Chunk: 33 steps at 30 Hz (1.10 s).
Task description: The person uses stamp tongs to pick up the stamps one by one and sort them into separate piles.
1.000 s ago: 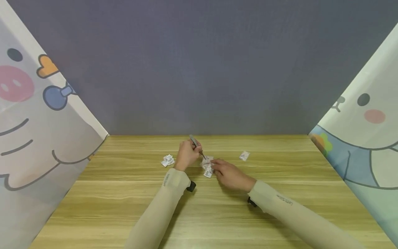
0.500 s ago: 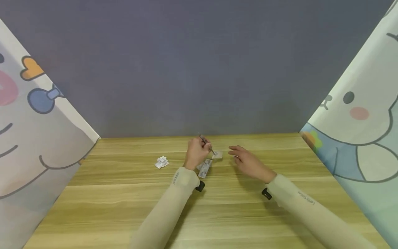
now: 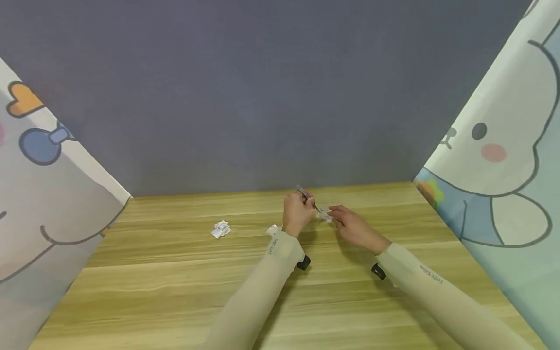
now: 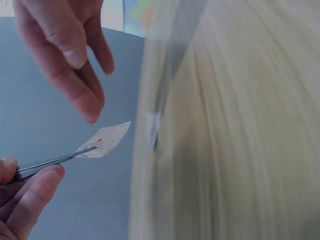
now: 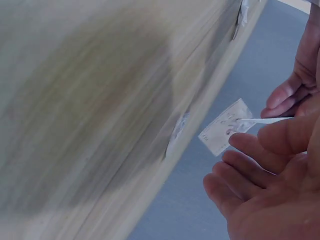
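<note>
My left hand (image 3: 296,214) pinches a pair of metal tweezers (image 4: 55,161) between thumb and fingers. In the tweezers' tips is a small flat white slip (image 4: 106,141) with dark print, held above the wooden table in both wrist views. My right hand (image 3: 353,227) hovers just right of it, fingers loosely extended and holding nothing. Its fingertips (image 5: 239,141) come close to the slip's edge; contact cannot be told. Below, another white slip (image 5: 177,134) lies on the table. Part of a middle pile of slips (image 3: 273,230) shows behind my left wrist.
A small pile of similar white slips (image 3: 220,229) lies on the wooden table (image 3: 175,291) to the left. A grey wall (image 3: 271,97) stands along the back edge. Cartoon-printed panels (image 3: 503,194) flank both sides.
My left hand has carried the slip in the tweezers from the middle pile rightward, toward the lone slip. My right hand has drawn away from the pile and moved right.
</note>
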{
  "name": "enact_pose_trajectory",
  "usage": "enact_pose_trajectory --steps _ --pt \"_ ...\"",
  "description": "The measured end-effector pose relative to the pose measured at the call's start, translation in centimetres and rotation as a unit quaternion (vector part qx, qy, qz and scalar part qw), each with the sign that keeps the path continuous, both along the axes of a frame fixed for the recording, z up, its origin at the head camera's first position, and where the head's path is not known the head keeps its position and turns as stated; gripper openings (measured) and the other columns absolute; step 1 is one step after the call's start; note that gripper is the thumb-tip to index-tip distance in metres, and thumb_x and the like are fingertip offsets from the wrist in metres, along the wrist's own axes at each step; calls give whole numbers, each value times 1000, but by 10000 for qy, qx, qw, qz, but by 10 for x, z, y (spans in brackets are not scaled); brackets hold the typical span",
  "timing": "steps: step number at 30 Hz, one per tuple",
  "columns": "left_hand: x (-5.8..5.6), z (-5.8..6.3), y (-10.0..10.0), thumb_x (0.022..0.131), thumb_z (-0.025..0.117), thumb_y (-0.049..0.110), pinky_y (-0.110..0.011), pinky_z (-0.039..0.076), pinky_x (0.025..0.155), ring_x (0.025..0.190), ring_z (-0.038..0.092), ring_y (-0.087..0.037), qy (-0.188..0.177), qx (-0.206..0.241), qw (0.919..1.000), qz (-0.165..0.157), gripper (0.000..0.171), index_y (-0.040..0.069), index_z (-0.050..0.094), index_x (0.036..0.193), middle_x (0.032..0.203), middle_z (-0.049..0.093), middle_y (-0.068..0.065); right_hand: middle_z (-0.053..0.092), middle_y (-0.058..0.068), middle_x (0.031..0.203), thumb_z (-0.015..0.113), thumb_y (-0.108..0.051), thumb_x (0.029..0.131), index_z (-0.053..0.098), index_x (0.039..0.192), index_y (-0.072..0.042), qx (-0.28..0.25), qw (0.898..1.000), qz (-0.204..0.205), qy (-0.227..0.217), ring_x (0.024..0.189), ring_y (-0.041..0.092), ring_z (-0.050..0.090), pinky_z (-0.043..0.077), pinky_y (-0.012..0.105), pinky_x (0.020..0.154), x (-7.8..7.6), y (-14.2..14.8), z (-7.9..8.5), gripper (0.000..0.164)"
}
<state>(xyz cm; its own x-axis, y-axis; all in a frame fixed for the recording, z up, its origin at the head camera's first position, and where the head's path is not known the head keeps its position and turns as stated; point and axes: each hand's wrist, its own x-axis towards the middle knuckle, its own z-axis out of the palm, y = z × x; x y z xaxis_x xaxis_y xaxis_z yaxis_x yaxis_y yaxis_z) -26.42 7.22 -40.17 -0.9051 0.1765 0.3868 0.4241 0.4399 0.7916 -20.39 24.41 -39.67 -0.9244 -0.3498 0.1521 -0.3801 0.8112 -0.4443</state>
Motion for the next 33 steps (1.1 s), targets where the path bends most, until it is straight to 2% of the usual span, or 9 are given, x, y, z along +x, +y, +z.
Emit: enact_pose_trajectory --steps 11,18,28,33 --pt "-7 -10 23 90 60 2 -23 51 58 68 64 -17 -297 47 9993 201 7 4 67 87 79 66 -5 46 23 134 42 -1 97 54 124 11 -11 9988 -46 -484 116 39 49 40 51 95 -10 1 -6 32" --pt "-7 -16 28 90 63 6 -27 50 59 69 62 -17 -602 -277 9966 480 6 7 67 86 78 65 -2 52 25 126 42 -1 98 58 117 14 305 9980 -38 -559 115 42 50 39 50 97 -18 -1 -16 29" --pt "-7 -16 21 89 64 8 -28 50 61 69 62 -16 -666 -374 9955 564 6 10 66 84 76 64 0 52 23 127 40 -3 99 55 123 12 440 9963 -120 -723 118 41 48 38 50 98 -24 2 -22 32" --pt "-8 -12 10 91 62 7 -26 51 59 68 63 -16 -706 -259 9960 472 5 6 67 89 79 66 -3 54 24 125 42 -3 98 57 123 9 515 9961 -211 -686 117 41 49 38 50 98 -25 6 -21 31"
